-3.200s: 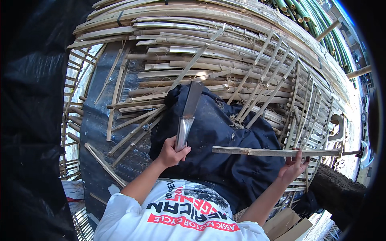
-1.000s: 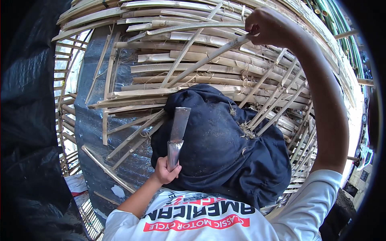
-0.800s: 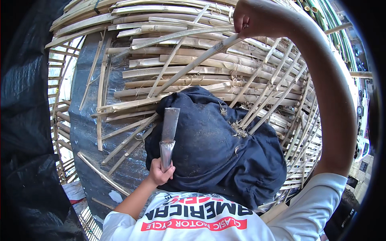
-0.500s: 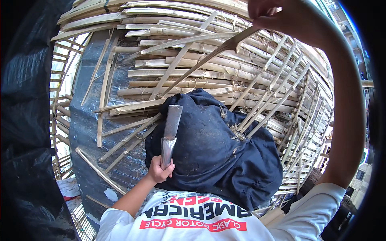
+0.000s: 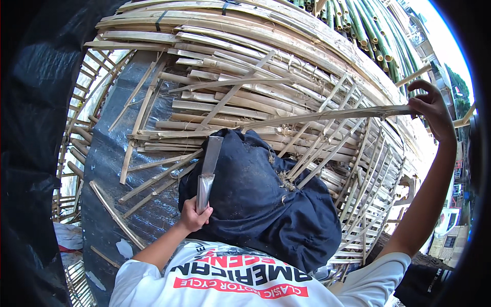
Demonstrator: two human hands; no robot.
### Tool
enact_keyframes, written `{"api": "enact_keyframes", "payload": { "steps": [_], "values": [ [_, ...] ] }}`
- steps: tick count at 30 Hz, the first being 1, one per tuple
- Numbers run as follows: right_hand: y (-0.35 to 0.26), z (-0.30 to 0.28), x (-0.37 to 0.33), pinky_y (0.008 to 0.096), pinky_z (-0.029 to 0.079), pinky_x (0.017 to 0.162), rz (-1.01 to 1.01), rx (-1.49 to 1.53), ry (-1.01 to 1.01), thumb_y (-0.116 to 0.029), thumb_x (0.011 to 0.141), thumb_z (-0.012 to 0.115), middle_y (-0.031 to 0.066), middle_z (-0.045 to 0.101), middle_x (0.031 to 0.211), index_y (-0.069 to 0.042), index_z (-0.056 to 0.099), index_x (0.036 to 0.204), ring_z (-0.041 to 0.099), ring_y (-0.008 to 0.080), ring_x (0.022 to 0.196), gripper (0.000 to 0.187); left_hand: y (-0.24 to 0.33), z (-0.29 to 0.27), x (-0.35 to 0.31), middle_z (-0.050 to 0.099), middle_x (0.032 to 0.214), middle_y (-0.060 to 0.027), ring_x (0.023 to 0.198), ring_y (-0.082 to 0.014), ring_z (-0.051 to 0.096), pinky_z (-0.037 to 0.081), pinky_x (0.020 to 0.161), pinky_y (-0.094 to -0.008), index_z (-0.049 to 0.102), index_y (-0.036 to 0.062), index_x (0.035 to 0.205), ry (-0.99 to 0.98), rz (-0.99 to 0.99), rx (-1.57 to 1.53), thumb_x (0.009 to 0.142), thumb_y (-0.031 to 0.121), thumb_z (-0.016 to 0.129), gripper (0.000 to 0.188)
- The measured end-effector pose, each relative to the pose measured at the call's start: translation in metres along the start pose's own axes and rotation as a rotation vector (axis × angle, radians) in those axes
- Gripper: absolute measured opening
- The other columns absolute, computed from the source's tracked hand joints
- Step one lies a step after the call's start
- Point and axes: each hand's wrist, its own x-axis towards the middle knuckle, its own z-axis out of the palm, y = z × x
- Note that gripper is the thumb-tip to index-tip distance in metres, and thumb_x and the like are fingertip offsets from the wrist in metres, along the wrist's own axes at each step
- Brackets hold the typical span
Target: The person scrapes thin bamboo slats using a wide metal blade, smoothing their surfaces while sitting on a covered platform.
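My left hand [image 5: 195, 215] is closed round the metal-wrapped handle of a broad, straight-bladed knife [image 5: 211, 156]. Its blade points away from me, over the left side of a dark cloth [image 5: 250, 192] draped across my lap. Out at the far right, my right hand [image 5: 432, 105] pinches one end of a long split bamboo strip [image 5: 327, 116]. The strip runs leftward, nearly level, and its other end is just beyond the cloth's far edge. Shavings lie on the cloth's right side.
Split bamboo slats [image 5: 220, 110] are layered ahead of me, with thin strips [image 5: 327, 148] leaning across at right. Loose bamboo pieces lie on a dark sheet [image 5: 110, 169] at left. Green bamboo poles [image 5: 363, 30] are stacked at the far right. Black plastic [image 5: 30, 128] hangs at the left.
My right hand has swung outward to the right and lower, bringing the bamboo strip from a steep slant to nearly level. The left hand keeps the knife in almost the same place.
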Motion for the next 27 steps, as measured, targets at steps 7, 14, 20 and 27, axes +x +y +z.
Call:
{"api": "enact_keyframes", "payload": {
  "steps": [7, 14, 20, 27],
  "values": [
    [0.103, 0.005, -0.106, 0.0229, 0.045, 0.060, 0.197, 0.288, 0.085, -0.009, 0.085, 0.064, 0.0043, 0.062, 0.070, -0.005, 0.051, 0.111, 0.058, 0.0100, 0.062, 0.030, 0.039, -0.008, -0.042, 0.057, 0.059, -0.0038, 0.049, -0.0120, 0.059, 0.047, 0.046, -0.0268, 0.054, 0.0019, 0.079, 0.142, 0.162, -0.055, 0.088, 0.007, 0.061, 0.013],
    [0.231, 0.079, -0.200, 0.0256, 0.048, 0.061, 0.336, 0.674, 0.240, -0.010, 0.086, 0.066, 0.0013, 0.060, 0.074, -0.010, 0.054, 0.110, 0.060, 0.0116, 0.064, 0.026, 0.051, -0.015, -0.056, 0.057, 0.060, -0.0050, 0.049, -0.0122, 0.059, 0.048, 0.046, -0.0267, 0.053, 0.0008, 0.075, 0.193, 0.209, -0.036, 0.087, 0.007, 0.062, 0.016],
    [0.264, 0.130, -0.247, 0.0282, 0.053, 0.068, 0.439, 0.879, 0.378, -0.006, 0.089, 0.064, 0.0010, 0.060, 0.079, -0.010, 0.053, 0.112, 0.061, 0.0123, 0.071, 0.026, 0.035, -0.002, -0.063, 0.056, 0.061, -0.0043, 0.049, -0.0112, 0.058, 0.048, 0.046, -0.0266, 0.054, 0.0019, 0.078, 0.098, 0.081, -0.009, 0.088, 0.008, 0.063, 0.015],
    [0.310, 0.197, -0.266, 0.0320, 0.060, 0.068, 0.431, 1.208, 0.478, -0.007, 0.090, 0.067, 0.0044, 0.065, 0.094, -0.011, 0.056, 0.113, 0.068, 0.0164, 0.080, 0.025, 0.025, 0.007, -0.067, 0.060, 0.065, -0.0026, 0.052, -0.0111, 0.060, 0.048, 0.048, -0.0267, 0.056, 0.0037, 0.085, 0.031, -0.047, 0.119, 0.086, 0.014, 0.069, 0.017]
  ]
}}
